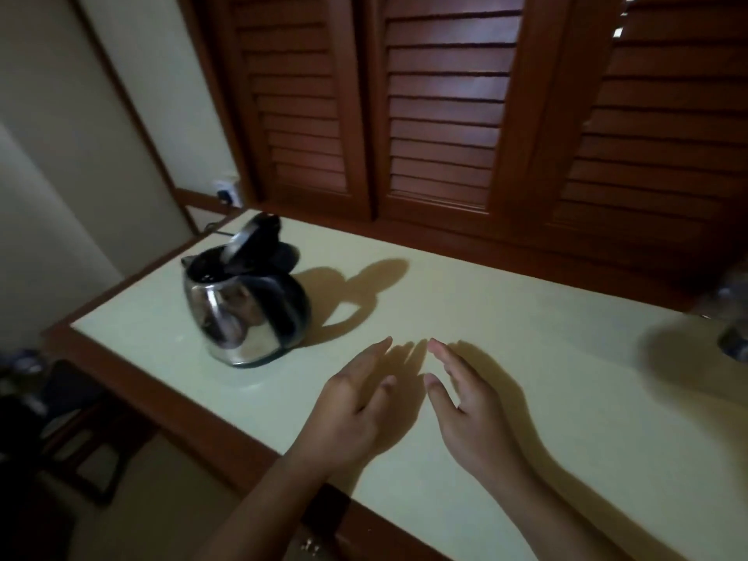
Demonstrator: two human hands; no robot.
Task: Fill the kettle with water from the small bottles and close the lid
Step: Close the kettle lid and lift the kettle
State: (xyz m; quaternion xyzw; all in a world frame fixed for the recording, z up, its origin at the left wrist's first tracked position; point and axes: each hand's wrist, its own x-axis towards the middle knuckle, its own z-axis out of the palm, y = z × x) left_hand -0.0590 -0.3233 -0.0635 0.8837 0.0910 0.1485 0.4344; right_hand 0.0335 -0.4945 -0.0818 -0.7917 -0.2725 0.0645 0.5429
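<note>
Kettle (243, 309), ahead-left of the left hand (356, 406): mirror-silver steel body, black handle. Its lid (253, 236): black top, silver underside.
Tabletop (506, 317) beneath both hands: plain pale cream-green, edged in red-brown wood.
Shutters (445, 115) beyond the hands: red-brown wood, horizontal slat pattern.
Wall (60, 115), far left of the left hand: plain off-white.
Bottle (734, 338), far right of the right hand (465, 406): clear, blurred.
Shadows on the tabletop: dark olive-grey.

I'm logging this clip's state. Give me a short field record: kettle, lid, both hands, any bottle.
kettle: shiny steel kettle with black handle, upright on the pale wood-edged tabletop
lid: steel hinged lid, raised open
left hand: open, empty, over the tabletop
right hand: open, empty, beside the left
bottle: blurred clear bottle at far right edge, untouched
</note>
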